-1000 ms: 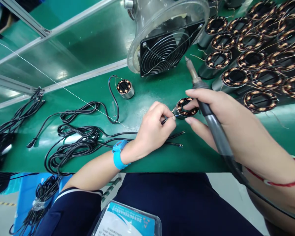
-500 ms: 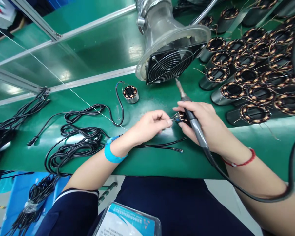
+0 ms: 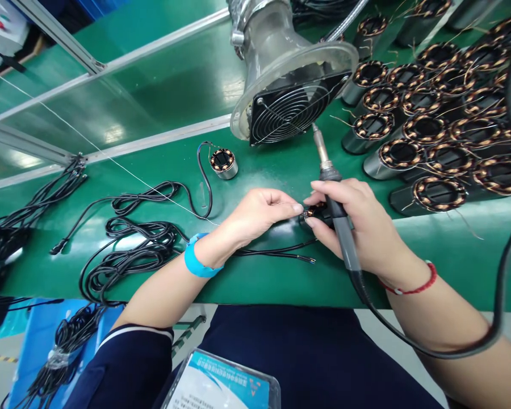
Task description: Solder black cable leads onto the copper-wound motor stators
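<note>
My right hand (image 3: 360,224) holds a soldering iron (image 3: 343,233), its tip pointing up and away towards the fan. The thumb and fingertips of that hand also close around a small wound motor stator (image 3: 319,215), mostly hidden behind the fingers and the iron. My left hand (image 3: 266,213) is closed in a pinch at the stator's left end, where thin wire leads come out; the fingertips cover most of what they grip. Beyond my hands, another stator (image 3: 223,163) stands upright with a black cable (image 3: 210,193) joined to its leads.
A fume fan (image 3: 296,111) under a clear hood hangs at the back. Many stators (image 3: 426,130) stand crowded at the right. Coiled black cables (image 3: 132,255) lie at the left, with stripped cable ends (image 3: 309,259) near my wrists. A thin pale line (image 3: 111,159) stretches across the left side.
My left fingertips have come right up against the stator's end, covering leads that showed before. The right hand has shifted slightly and the iron's tip has swung to the right.
</note>
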Available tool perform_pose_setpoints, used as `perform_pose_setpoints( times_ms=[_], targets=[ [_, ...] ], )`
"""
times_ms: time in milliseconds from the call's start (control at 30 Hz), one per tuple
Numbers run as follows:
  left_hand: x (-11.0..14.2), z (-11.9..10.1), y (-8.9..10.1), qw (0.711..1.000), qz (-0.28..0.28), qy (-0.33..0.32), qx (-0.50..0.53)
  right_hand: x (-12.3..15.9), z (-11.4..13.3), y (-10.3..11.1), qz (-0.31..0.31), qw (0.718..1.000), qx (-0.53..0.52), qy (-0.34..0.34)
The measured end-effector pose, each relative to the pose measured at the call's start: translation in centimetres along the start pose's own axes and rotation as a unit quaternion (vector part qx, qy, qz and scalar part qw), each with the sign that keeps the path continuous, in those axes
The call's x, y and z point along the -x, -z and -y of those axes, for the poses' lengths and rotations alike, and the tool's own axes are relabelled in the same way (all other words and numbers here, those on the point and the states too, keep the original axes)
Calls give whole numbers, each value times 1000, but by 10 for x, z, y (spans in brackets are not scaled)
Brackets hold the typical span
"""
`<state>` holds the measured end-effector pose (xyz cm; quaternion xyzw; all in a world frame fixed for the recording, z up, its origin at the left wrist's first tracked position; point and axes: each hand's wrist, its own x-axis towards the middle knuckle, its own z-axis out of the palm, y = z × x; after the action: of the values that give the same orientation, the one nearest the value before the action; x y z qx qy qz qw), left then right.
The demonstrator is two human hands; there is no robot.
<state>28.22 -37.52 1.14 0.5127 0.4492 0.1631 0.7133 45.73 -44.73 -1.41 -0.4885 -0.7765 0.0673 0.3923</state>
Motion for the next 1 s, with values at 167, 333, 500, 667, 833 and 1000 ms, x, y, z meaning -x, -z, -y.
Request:
perform_pose_setpoints(
  times_ms=[167, 333, 500, 667, 833, 1000],
  targets=[
    [3, -3, 7, 998, 40, 31, 29, -3, 5, 0, -13, 999, 36, 6],
    [5, 0, 5, 993, 100, 4, -58, -3, 11, -5, -61, 998, 32, -12],
    [8, 2, -3, 975, 83, -99, -182, -2, 14, -11, -83, 995, 9, -56],
    [13, -18, 27, 908, -58, -166, -381, 1, 11, -2, -118, 990, -21, -80],
    [22, -30, 75, 833, -269, -160, -456, 2, 8, 11, -145, 988, -13, -53],
    [21, -33, 83, 782, -255, -73, -564, 3, 11, 16, -127, 991, -22, -35]
  ],
)
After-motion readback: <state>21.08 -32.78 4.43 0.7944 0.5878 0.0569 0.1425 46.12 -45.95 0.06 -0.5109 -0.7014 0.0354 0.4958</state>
